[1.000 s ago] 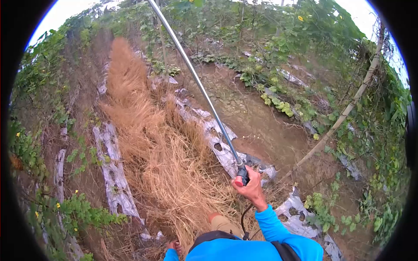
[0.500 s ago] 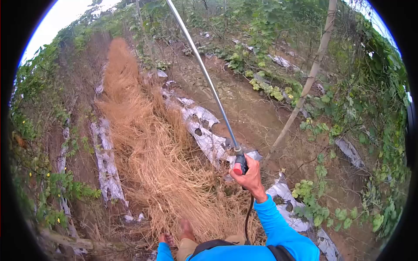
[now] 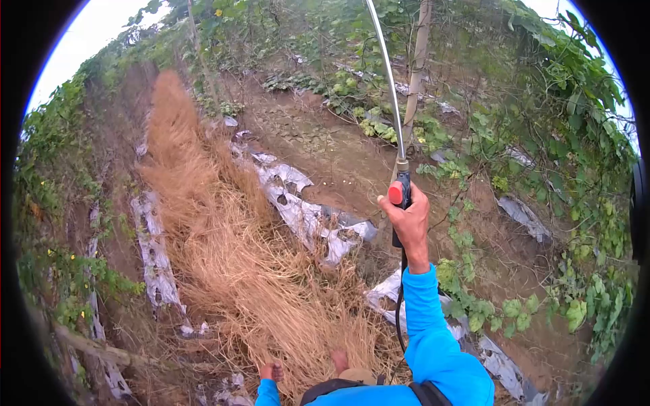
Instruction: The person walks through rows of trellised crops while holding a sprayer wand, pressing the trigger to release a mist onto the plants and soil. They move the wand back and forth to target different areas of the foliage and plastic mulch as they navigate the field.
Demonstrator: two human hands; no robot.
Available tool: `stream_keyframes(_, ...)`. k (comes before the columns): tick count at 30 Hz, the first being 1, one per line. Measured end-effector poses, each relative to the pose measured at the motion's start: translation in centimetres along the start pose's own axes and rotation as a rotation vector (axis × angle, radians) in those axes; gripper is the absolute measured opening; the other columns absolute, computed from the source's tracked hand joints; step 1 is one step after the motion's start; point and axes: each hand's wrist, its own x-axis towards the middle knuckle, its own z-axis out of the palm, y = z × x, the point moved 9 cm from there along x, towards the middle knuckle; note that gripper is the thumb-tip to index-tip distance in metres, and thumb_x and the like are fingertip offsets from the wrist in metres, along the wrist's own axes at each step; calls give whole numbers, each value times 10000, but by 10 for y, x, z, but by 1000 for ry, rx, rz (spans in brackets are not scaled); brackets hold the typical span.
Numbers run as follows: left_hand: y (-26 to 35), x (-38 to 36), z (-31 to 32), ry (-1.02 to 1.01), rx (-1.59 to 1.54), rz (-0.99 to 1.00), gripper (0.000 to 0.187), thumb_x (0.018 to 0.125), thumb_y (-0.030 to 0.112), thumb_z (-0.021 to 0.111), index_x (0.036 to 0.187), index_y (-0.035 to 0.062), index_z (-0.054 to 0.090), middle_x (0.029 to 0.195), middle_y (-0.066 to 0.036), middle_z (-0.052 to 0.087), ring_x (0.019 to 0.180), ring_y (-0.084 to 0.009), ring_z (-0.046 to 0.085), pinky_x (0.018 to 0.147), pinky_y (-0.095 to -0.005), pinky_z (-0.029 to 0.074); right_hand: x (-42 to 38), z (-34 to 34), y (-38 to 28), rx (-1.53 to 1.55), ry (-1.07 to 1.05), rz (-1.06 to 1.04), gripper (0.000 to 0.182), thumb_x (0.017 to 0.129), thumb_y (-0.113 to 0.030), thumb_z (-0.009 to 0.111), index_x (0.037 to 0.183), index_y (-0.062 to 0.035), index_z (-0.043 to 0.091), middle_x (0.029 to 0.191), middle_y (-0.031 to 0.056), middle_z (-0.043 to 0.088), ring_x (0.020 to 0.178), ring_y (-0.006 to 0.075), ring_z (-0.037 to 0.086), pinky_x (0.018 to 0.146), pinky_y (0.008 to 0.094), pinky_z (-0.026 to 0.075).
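My right hand (image 3: 411,220) is wrapped round the black handle of a spray wand (image 3: 391,88), with the thumb beside its red knob (image 3: 395,192). The long metal tube rises from the handle and runs out at the top of the view; its tip is out of sight. A dark hose (image 3: 400,304) hangs from the handle down past my blue sleeve. Low in the view, my left hand (image 3: 271,371) is small and close to my body, its fingers curled. Whatever it may hold is hidden.
Dry straw (image 3: 230,264) covers the strip ahead of my bare foot (image 3: 340,361). Torn silvery plastic sheet (image 3: 308,213) lines both sides. A leaning wooden pole (image 3: 418,61) stands ahead at right. Leafy vines (image 3: 582,135) climb at right; a branch (image 3: 101,348) lies at lower left.
My right hand has moved up and slightly right with the spray wand, which now stands more upright. My left hand has shifted slightly right. The whole view has also shifted.
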Motion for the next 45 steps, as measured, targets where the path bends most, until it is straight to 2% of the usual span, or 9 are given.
stream_keyframes(4, -70, 16, -11, -156, -87, 6, 268, 858, 326, 486, 773, 88, 575, 652, -78, 602, 472, -214, 516, 419, -357, 408, -74, -49, -1, -67, 22, 74, 275, 669, -188, 754, 796, -7, 591, 674, 68, 589, 606, 174, 548, 616, 339, 468)
stream_keyframes(5, -82, -7, -16, 42, -18, 13, 274, 866, 332, 473, 778, 87, 557, 668, -85, 606, 501, -220, 531, 430, -367, 412, -98, -57, 0, -47, -3, 91, 260, 664, -172, 739, 777, -11, 569, 656, 54, 556, 598, 160, 513, 598, 334, 452)
stream_keyframes(14, -215, -65, -42, 72, -25, 28, 197, 823, 247, 471, 739, 100, 571, 685, -104, 635, 532, -253, 558, 485, -394, 411, -202, -110, -14, 11, -287, 134, 296, 618, -180, 742, 772, -20, 546, 645, 39, 490, 600, 146, 431, 565, 309, 385)
stream_keyframes(16, -256, -47, -46, -183, -240, -83, 210, 817, 239, 476, 710, 83, 566, 672, -107, 623, 520, -253, 542, 473, -373, 424, -214, -128, -21, -69, -263, 30, 269, 638, -167, 734, 787, -5, 578, 607, 44, 525, 553, 126, 468, 536, 317, 417)
stream_keyframes(22, -295, -107, -43, 90, -217, 49, 143, 777, 214, 537, 679, 110, 542, 596, -81, 563, 474, -230, 498, 417, -362, 379, -280, -190, 7, -196, -300, 93, 323, 664, -262, 746, 736, -1, 569, 605, 159, 537, 516, 265, 494, 524, 380, 411)
stream_keyframes(24, -313, -116, -19, -170, -342, -26, 145, 777, 227, 545, 686, 113, 539, 597, -76, 565, 473, -226, 503, 409, -355, 376, -293, -221, 10, -180, -293, 137, 319, 668, -266, 743, 763, -3, 588, 616, 148, 553, 516, 260, 498, 532, 374, 423)
stream_keyframes(33, -447, -140, 61, -42, -244, 32, 183, 826, 293, 492, 775, 123, 540, 619, -64, 571, 478, -210, 518, 407, -340, 361, -278, -386, 26, 45, -417, 56, 297, 641, -189, 758, 822, -9, 606, 653, 48, 560, 597, 130, 517, 587, 307, 452)
stream_keyframes(38, -512, -189, 131, 72, -57, 46, 226, 813, 301, 520, 841, 89, 596, 715, -103, 639, 548, -269, 588, 497, -448, 447, -235, -476, -17, 248, -370, 32, 268, 694, -197, 765, 769, -36, 564, 638, -12, 517, 539, 83, 467, 501, 273, 388)
stream_keyframes(45, -532, -224, 155, 5, -75, 181, 256, 814, 300, 512, 851, 62, 599, 726, -120, 645, 555, -276, 590, 506, -450, 463, -183, -570, -63, 834, -537, 350, 275, 818, -288, 717, 797, -141, 486, 583, -62, 433, 421, 35, 429, 345, 205, 346)
